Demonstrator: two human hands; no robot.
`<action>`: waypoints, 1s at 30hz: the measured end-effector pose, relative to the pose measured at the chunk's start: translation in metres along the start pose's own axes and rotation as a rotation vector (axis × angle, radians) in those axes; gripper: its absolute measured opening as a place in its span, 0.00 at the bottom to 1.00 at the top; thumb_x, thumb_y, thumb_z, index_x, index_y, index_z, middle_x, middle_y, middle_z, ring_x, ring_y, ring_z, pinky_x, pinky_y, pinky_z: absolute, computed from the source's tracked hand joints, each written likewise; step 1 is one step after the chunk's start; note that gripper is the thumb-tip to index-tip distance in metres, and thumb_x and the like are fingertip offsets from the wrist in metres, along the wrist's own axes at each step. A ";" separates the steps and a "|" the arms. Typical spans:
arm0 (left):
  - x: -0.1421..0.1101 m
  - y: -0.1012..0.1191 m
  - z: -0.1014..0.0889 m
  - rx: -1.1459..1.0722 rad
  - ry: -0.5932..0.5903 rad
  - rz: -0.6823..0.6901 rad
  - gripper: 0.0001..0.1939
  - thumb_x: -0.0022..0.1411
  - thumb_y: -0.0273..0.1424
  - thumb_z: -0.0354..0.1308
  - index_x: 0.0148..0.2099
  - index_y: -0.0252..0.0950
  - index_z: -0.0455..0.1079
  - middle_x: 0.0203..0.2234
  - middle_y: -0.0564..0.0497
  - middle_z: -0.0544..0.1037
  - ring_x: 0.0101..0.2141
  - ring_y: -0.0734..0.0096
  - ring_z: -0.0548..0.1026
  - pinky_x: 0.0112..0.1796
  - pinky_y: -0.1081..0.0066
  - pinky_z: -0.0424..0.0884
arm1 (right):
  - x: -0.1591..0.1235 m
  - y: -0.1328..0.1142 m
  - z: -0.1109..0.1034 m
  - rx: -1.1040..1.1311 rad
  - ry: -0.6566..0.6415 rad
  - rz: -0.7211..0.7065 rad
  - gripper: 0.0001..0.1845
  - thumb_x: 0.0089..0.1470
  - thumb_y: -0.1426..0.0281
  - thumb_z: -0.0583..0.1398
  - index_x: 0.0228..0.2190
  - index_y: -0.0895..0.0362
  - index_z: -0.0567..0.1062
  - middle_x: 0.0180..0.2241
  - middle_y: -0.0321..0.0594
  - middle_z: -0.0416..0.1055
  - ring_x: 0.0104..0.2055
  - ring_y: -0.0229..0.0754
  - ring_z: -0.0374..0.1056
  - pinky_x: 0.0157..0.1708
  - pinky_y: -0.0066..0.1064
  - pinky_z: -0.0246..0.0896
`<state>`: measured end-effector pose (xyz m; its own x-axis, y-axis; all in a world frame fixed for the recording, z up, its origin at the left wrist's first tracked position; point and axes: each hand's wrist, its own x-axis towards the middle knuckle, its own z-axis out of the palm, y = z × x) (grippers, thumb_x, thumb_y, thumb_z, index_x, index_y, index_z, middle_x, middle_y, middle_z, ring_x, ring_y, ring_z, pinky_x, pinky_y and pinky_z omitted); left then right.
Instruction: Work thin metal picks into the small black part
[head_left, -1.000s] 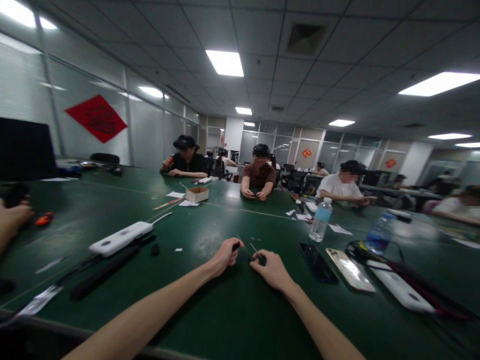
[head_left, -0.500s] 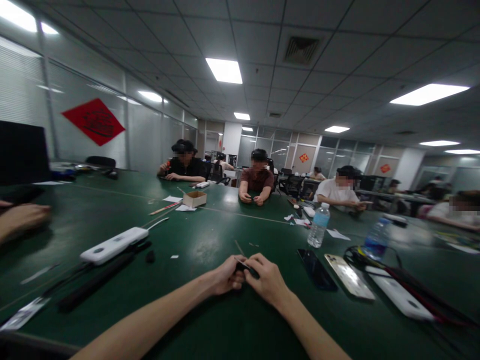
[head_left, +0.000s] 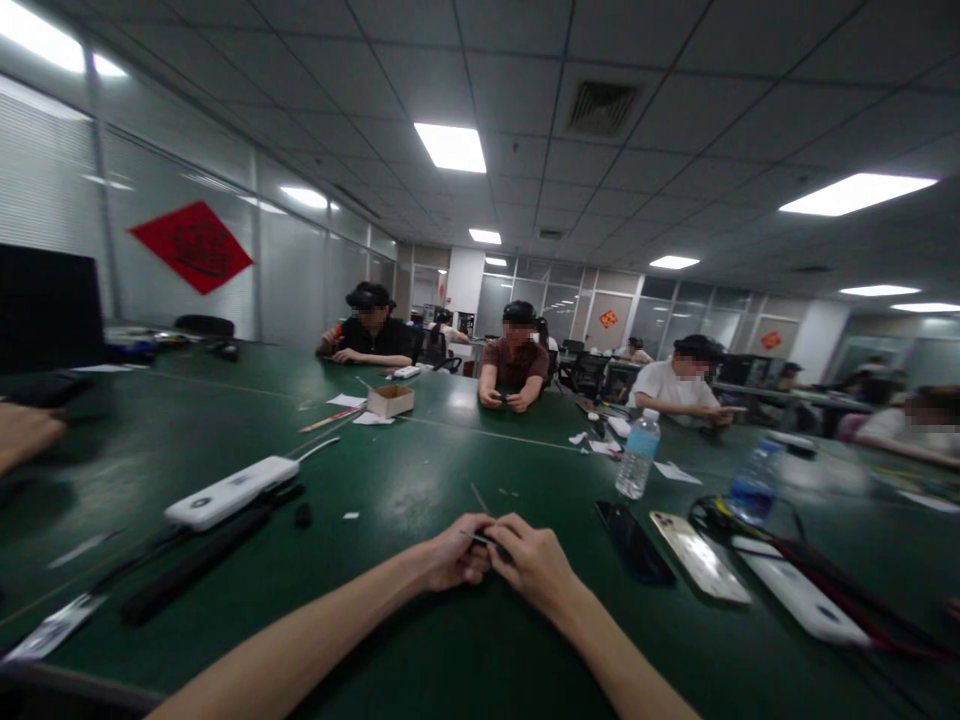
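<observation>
While the left hand (head_left: 454,555) and right hand (head_left: 536,560) are held together over the green table (head_left: 420,640), a thin pale shaft (head_left: 475,538) is gripped between them by the right | long axis pointed left, across the left hand | left grip half hidden, its state cannot be told

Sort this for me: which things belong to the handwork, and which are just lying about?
Seemingly part of the job:
left hand
right hand
thin shaft
small dark item, mostly hidden

Seemingly just lying about:
black phone
pale phone
clear bottle
blue-tinted bottle
cardboard box
</observation>
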<state>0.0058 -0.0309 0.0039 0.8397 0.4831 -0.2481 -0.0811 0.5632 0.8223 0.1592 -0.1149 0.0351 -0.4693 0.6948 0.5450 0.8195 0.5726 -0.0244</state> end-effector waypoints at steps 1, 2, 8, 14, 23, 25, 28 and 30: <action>0.000 0.000 0.000 -0.002 -0.004 0.004 0.18 0.53 0.42 0.52 0.23 0.38 0.50 0.13 0.62 0.47 0.14 0.83 0.44 0.16 0.79 0.39 | 0.000 0.000 0.001 -0.005 0.002 0.003 0.14 0.57 0.68 0.52 0.46 0.51 0.68 0.42 0.41 0.67 0.37 0.38 0.67 0.35 0.25 0.61; -0.001 0.000 0.001 -0.005 -0.006 0.007 0.18 0.53 0.42 0.52 0.23 0.38 0.50 0.13 0.62 0.47 0.14 0.83 0.44 0.16 0.79 0.39 | 0.000 0.000 0.001 -0.008 0.005 0.006 0.14 0.56 0.68 0.53 0.46 0.50 0.68 0.42 0.40 0.67 0.37 0.38 0.67 0.34 0.25 0.61; 0.000 0.001 -0.003 -0.015 -0.024 -0.016 0.16 0.54 0.41 0.51 0.24 0.38 0.50 0.14 0.61 0.47 0.14 0.82 0.45 0.16 0.78 0.38 | -0.002 0.003 0.001 0.044 0.002 0.016 0.15 0.57 0.70 0.52 0.47 0.49 0.67 0.43 0.39 0.66 0.37 0.38 0.66 0.35 0.25 0.60; 0.003 -0.001 -0.007 0.020 -0.021 -0.011 0.16 0.53 0.40 0.52 0.24 0.38 0.49 0.14 0.61 0.47 0.14 0.82 0.44 0.17 0.77 0.39 | -0.003 0.001 0.004 0.036 -0.014 0.040 0.15 0.56 0.71 0.53 0.45 0.50 0.69 0.39 0.40 0.66 0.33 0.37 0.66 0.32 0.25 0.58; -0.001 0.004 0.004 0.156 -0.002 -0.054 0.15 0.54 0.43 0.49 0.26 0.37 0.53 0.15 0.62 0.47 0.15 0.83 0.43 0.18 0.78 0.40 | 0.000 0.008 0.009 0.330 0.123 0.224 0.05 0.49 0.72 0.59 0.31 0.54 0.74 0.31 0.37 0.67 0.33 0.38 0.65 0.33 0.27 0.57; -0.003 0.004 0.007 0.200 0.001 -0.036 0.13 0.54 0.40 0.50 0.27 0.38 0.53 0.15 0.62 0.47 0.15 0.83 0.43 0.18 0.78 0.40 | 0.001 0.010 0.009 0.434 0.142 0.272 0.03 0.46 0.72 0.62 0.28 0.55 0.74 0.30 0.36 0.68 0.33 0.38 0.65 0.33 0.27 0.57; -0.004 0.004 0.011 0.249 0.014 -0.008 0.12 0.53 0.40 0.50 0.28 0.38 0.53 0.16 0.62 0.47 0.15 0.83 0.43 0.18 0.78 0.39 | 0.001 0.011 0.011 0.549 0.150 0.357 0.04 0.43 0.72 0.63 0.26 0.56 0.73 0.28 0.33 0.69 0.32 0.37 0.65 0.34 0.27 0.56; -0.004 0.002 0.014 0.280 0.039 -0.001 0.13 0.54 0.41 0.50 0.28 0.38 0.53 0.16 0.62 0.48 0.15 0.83 0.43 0.18 0.78 0.39 | 0.001 0.011 0.013 0.613 0.144 0.413 0.05 0.41 0.71 0.64 0.25 0.56 0.72 0.26 0.32 0.69 0.31 0.37 0.64 0.33 0.27 0.56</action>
<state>0.0096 -0.0407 0.0138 0.8178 0.5115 -0.2638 0.0756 0.3590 0.9303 0.1638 -0.1025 0.0247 -0.0814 0.8661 0.4932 0.5700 0.4464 -0.6898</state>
